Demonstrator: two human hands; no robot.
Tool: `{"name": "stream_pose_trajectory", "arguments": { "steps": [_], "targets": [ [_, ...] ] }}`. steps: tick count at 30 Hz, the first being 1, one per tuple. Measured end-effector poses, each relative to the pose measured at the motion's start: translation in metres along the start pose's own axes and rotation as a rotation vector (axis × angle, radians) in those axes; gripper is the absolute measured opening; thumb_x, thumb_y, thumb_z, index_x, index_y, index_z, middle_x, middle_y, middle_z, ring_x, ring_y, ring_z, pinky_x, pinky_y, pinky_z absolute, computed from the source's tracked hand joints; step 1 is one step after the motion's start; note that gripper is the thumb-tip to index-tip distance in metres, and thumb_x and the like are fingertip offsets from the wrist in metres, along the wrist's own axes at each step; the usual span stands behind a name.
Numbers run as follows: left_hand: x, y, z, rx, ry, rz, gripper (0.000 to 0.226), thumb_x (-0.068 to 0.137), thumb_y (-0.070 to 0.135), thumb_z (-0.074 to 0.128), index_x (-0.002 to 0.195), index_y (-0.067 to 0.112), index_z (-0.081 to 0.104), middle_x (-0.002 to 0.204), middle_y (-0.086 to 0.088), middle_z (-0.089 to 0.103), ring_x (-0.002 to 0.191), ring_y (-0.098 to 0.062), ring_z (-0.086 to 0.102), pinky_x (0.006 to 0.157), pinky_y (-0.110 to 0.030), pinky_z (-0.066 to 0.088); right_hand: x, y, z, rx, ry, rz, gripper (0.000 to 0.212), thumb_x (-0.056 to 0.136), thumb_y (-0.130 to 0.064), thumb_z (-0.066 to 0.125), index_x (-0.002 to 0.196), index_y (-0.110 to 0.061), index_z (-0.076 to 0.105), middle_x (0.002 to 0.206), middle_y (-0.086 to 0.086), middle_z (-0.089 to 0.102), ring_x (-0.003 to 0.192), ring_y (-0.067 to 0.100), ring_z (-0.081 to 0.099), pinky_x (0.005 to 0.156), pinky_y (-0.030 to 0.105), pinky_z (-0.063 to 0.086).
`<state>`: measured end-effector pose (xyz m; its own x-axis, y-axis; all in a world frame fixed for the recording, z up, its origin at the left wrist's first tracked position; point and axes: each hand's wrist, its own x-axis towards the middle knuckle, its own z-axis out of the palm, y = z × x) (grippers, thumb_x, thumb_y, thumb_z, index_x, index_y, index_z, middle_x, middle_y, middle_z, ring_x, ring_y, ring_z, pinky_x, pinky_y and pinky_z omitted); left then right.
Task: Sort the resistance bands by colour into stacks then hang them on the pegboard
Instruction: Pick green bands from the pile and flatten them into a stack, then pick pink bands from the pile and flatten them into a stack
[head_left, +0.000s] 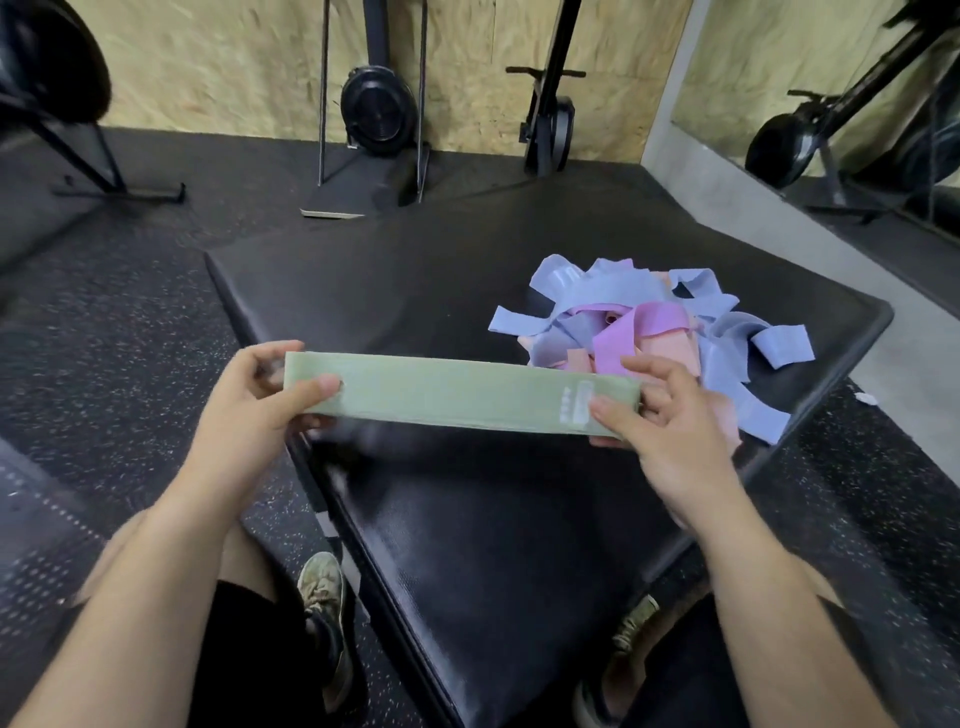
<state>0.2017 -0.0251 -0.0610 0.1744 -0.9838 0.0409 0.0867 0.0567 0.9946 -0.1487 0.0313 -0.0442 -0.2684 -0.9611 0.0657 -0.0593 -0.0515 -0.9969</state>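
Black padded mat (415, 291): your left hand (260, 400) and right hand (670, 415) pinch 1 flat sage-green fabric band (441, 392) taut beside the blue-pink-purple band pile (654, 332).

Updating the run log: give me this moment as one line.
phase: sorting; left hand: grips green band; right hand: grips its other end; unsorted pile: on mat

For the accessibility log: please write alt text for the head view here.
A person's left hand and right hand each pinch one end of a flat green resistance band above a black mat. A tangled pile of blue, pink and peach bands lies on the mat's right side.
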Motion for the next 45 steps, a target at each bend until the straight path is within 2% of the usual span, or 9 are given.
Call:
{"name": "stream_pose_trajectory", "arguments": {
  "steps": [4, 10, 17, 20, 23, 30, 37, 41, 45],
  "targets": [
    [0.039, -0.007, -0.013, -0.079, 0.217, -0.049, 0.034, 0.086, 0.007, 0.076, 0.115, 0.005, 0.06, 0.104, -0.01, 0.074, 0.081, -0.019, 0.072, 0.059, -0.025, 0.058, 0.045, 0.008, 0.065, 0.106, 0.042, 0.055, 0.04, 0.089, -0.005, 0.076, 0.121, -0.016, 0.055, 0.11, 0.007, 0.074, 0.097, 0.02, 0.075, 0.069, 0.032, 0.06],
    [0.102, -0.015, -0.02, -0.079, 0.403, -0.076, 0.062, 0.074, 0.015, 0.083, 0.124, -0.004, 0.054, 0.122, -0.02, 0.064, 0.09, -0.021, 0.074, 0.061, -0.026, 0.059, 0.122, 0.031, 0.153, 0.067, 0.154, 0.039, 0.038, 0.088, -0.015, 0.075, 0.121, -0.019, 0.058, 0.112, 0.002, 0.073, 0.094, 0.019, 0.073, 0.067, 0.022, 0.056],
    [0.157, -0.023, -0.014, 0.007, 0.512, -0.084, 0.046, 0.082, 0.019, 0.078, 0.12, 0.008, 0.053, 0.099, 0.002, 0.064, 0.082, -0.013, 0.07, 0.076, -0.033, 0.061, 0.182, 0.043, 0.196, -0.141, 0.189, -0.098, 0.035, 0.093, -0.021, 0.067, 0.123, -0.031, 0.052, 0.103, -0.003, 0.07, 0.094, 0.011, 0.065, 0.072, 0.014, 0.044],
    [0.173, -0.022, -0.011, 0.08, 0.495, -0.056, 0.043, 0.083, 0.021, 0.08, 0.116, 0.013, 0.054, 0.098, 0.005, 0.064, 0.081, -0.012, 0.07, 0.062, -0.022, 0.057, 0.207, 0.046, 0.198, -0.117, 0.246, -0.052, 0.042, 0.091, -0.023, 0.069, 0.129, -0.028, 0.052, 0.104, -0.003, 0.071, 0.095, 0.014, 0.067, 0.077, 0.021, 0.048],
    [0.18, -0.03, -0.009, 0.253, 0.482, -0.006, 0.035, 0.083, 0.025, 0.079, 0.11, 0.017, 0.058, 0.101, 0.008, 0.065, 0.09, -0.008, 0.066, 0.07, -0.019, 0.049, 0.215, 0.05, 0.197, -0.162, 0.261, -0.055, 0.046, 0.092, -0.023, 0.068, 0.134, -0.027, 0.05, 0.104, -0.007, 0.069, 0.095, 0.014, 0.066, 0.076, 0.02, 0.047],
    [0.18, -0.044, -0.011, 0.582, 0.46, 0.116, 0.022, 0.09, 0.035, 0.071, 0.102, 0.023, 0.058, 0.1, 0.005, 0.064, 0.107, -0.025, 0.059, 0.094, -0.041, 0.048, 0.217, 0.056, 0.197, -0.407, 0.246, -0.166, 0.041, 0.096, -0.02, 0.064, 0.135, -0.02, 0.052, 0.119, 0.0, 0.059, 0.104, 0.017, 0.057, 0.082, 0.02, 0.038],
    [0.167, -0.045, -0.006, 0.932, 0.482, 0.301, 0.05, 0.097, 0.038, 0.064, 0.138, 0.01, 0.053, 0.144, -0.011, 0.048, 0.134, -0.032, 0.041, 0.109, -0.046, 0.033, 0.199, 0.056, 0.199, -0.844, 0.286, -0.394, 0.038, 0.093, -0.033, 0.066, 0.129, -0.025, 0.062, 0.142, 0.004, 0.048, 0.129, 0.03, 0.043, 0.104, 0.045, 0.038],
    [0.162, -0.049, 0.018, 1.154, 0.271, 0.679, 0.025, 0.093, 0.025, 0.069, 0.116, 0.016, 0.066, 0.137, -0.004, 0.059, 0.127, -0.029, 0.052, 0.099, -0.042, 0.037, 0.184, 0.06, 0.214, -0.906, 0.048, -0.639, 0.023, 0.093, -0.028, 0.065, 0.114, -0.027, 0.072, 0.132, -0.005, 0.06, 0.125, 0.025, 0.048, 0.104, 0.039, 0.032],
    [0.156, -0.059, 0.044, 1.186, 0.012, 0.705, 0.02, 0.093, 0.027, 0.066, 0.111, 0.019, 0.069, 0.12, 0.004, 0.066, 0.113, -0.025, 0.059, 0.089, -0.033, 0.036, 0.18, 0.062, 0.218, -0.963, -0.12, -0.577, 0.024, 0.098, -0.033, 0.06, 0.119, -0.03, 0.072, 0.132, -0.009, 0.06, 0.128, 0.019, 0.047, 0.109, 0.032, 0.027]
  ]
}}
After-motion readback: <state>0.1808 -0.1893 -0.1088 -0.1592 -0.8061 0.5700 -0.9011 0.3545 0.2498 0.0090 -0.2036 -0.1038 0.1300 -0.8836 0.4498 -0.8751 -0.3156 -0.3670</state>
